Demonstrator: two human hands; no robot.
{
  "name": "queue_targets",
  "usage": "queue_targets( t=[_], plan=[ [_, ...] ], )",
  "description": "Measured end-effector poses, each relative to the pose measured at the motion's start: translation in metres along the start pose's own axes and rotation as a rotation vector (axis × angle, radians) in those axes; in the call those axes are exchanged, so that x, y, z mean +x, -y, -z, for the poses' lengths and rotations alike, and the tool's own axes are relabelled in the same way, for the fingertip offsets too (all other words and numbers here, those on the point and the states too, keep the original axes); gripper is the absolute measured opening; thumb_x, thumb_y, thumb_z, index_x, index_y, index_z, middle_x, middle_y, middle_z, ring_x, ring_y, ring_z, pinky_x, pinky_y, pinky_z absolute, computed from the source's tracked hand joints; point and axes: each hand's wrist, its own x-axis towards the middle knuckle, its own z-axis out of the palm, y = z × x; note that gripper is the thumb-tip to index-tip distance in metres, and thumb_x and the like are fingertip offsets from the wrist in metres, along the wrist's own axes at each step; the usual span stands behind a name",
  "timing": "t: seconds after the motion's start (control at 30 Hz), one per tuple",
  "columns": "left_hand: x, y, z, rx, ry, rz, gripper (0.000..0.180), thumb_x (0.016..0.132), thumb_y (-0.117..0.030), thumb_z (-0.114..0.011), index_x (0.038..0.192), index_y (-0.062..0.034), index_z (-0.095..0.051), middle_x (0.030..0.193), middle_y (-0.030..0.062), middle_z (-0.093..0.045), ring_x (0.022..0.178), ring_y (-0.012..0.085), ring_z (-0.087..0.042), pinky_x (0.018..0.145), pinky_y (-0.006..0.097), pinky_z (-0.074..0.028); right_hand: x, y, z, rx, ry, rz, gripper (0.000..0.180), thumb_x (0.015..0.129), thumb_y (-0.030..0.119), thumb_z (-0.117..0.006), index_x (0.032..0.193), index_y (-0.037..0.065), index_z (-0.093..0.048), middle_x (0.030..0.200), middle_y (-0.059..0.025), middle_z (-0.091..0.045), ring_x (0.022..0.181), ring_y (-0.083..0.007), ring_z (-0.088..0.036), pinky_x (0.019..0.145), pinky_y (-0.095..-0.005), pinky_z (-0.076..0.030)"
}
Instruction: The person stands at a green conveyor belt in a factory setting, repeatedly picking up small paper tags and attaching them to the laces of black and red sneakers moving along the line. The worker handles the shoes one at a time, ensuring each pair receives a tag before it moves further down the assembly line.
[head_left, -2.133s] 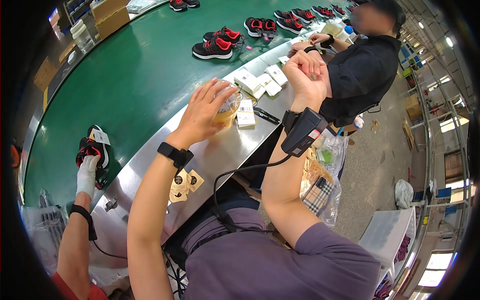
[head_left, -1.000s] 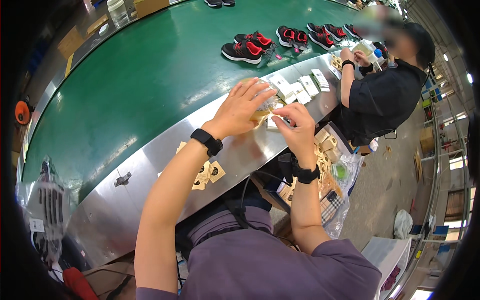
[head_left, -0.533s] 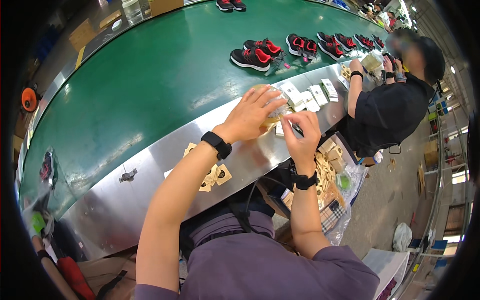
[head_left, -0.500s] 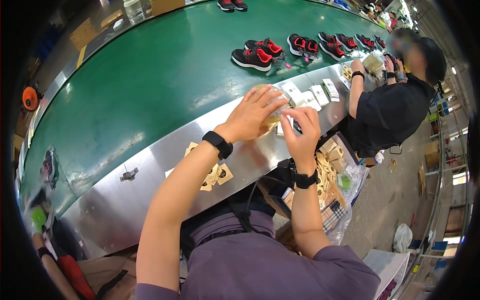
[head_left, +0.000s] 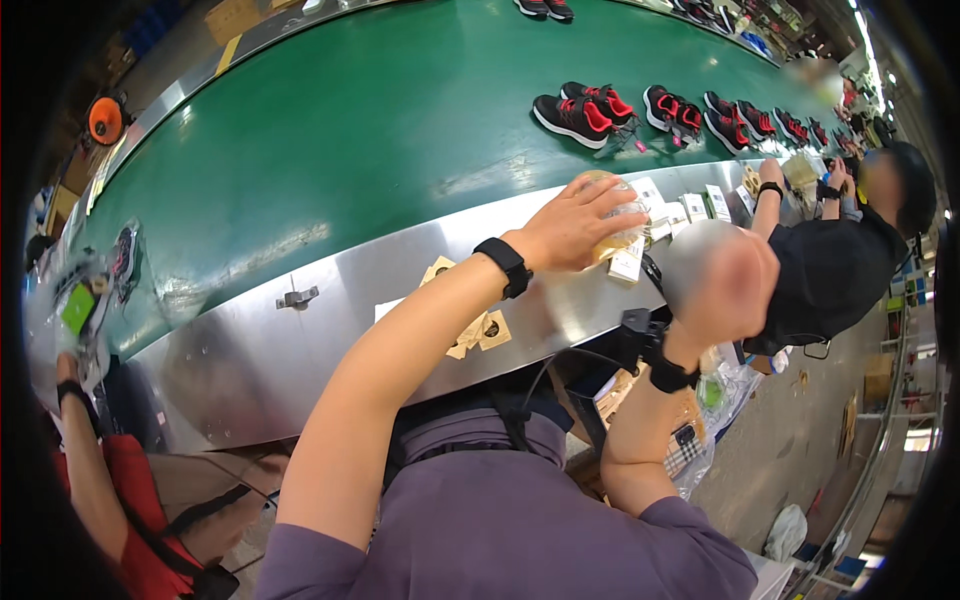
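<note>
My left hand lies curled over a roll of clear tape with a yellowish tint, which rests on the steel ledge. My right hand is raised to the right of the roll, apart from it. A blur covers its fingers, so anything held there cannot be made out. Small stacks of white cards stand just beyond the roll. Square tan cards with dark round marks lie spread on the ledge, partly behind my left forearm.
Pairs of black and red sneakers sit on the green conveyor belt. A co-worker in black works at the right; another person's arm shows at the left. A metal clamp sits on the ledge. An open box stands below its edge.
My right hand has moved right, away from the roll. My left hand stays on the roll. The whole view has shifted, so the belt and shoes appear farther right.
</note>
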Motion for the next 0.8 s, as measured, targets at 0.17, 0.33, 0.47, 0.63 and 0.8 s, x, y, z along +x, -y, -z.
queue_targets(
  t=[0.17, 0.33, 0.47, 0.63, 0.8],
  plan=[
    [-0.010, -0.013, 0.030, -0.014, 0.052, 0.067, 0.080, 0.064, -0.009, -0.076, 0.135, -0.0224, -0.041, 0.141, 0.0122, -0.034, 0.133, 0.0329, -0.029, 0.107, 0.046, -0.029, 0.006, 0.034, 0.028, 0.413, 0.449, -0.511, 0.002, 0.086, -0.002, -0.051, 0.085, -0.001, -0.051, 0.085, -0.0144, -0.067, 0.070, -0.0100, -0.058, 0.064, -0.0199, -0.046],
    [-0.091, -0.047, 0.124, -0.204, 0.248, 0.441, 0.042, 0.080, -0.023, -0.067, 0.113, -0.0007, -0.055, 0.115, 0.0179, -0.056, 0.106, 0.0334, -0.053, 0.089, 0.039, -0.043, -0.042, 0.038, 0.029, 0.547, 1.283, -0.578, 0.003, 0.091, 0.002, -0.051, 0.092, 0.001, -0.053, 0.077, -0.0078, -0.064, 0.065, -0.0121, -0.060, 0.062, -0.0244, -0.048],
    [-0.176, -0.059, 0.157, 0.021, 0.350, 0.849, 0.030, 0.081, -0.030, -0.066, 0.093, -0.0033, -0.063, 0.085, 0.0125, -0.063, 0.080, 0.0306, -0.060, 0.069, 0.039, -0.047, -0.092, 0.038, -0.003, 0.346, 1.439, -0.429, 0.004, 0.089, 0.007, -0.054, 0.091, 0.003, -0.055, 0.076, -0.0097, -0.061, 0.066, -0.0228, -0.060, 0.060, -0.0304, -0.047],
    [-0.229, -0.067, 0.131, 0.088, 0.106, 1.257, 0.029, 0.075, -0.032, -0.071, 0.072, -0.0048, -0.062, 0.073, 0.0084, -0.063, 0.068, 0.0260, -0.060, 0.057, 0.037, -0.044, -0.132, 0.035, -0.031, 0.043, 1.303, -0.084, 0.018, 0.081, 0.024, -0.064, 0.085, 0.009, -0.057, 0.078, -0.0068, -0.060, 0.070, -0.0271, -0.060, 0.057, -0.0370, -0.047],
    [-0.233, -0.065, 0.103, 0.162, 0.034, 1.277, 0.032, 0.071, -0.035, -0.074, 0.069, -0.0058, -0.062, 0.066, 0.0076, -0.061, 0.060, 0.0239, -0.058, 0.053, 0.036, -0.042, -0.141, 0.038, -0.040, -0.129, 1.306, -0.038, 0.027, 0.074, 0.033, -0.070, 0.081, 0.010, -0.057, 0.077, -0.0059, -0.060, 0.071, -0.0263, -0.061, 0.058, -0.0382, -0.047]
  ],
)
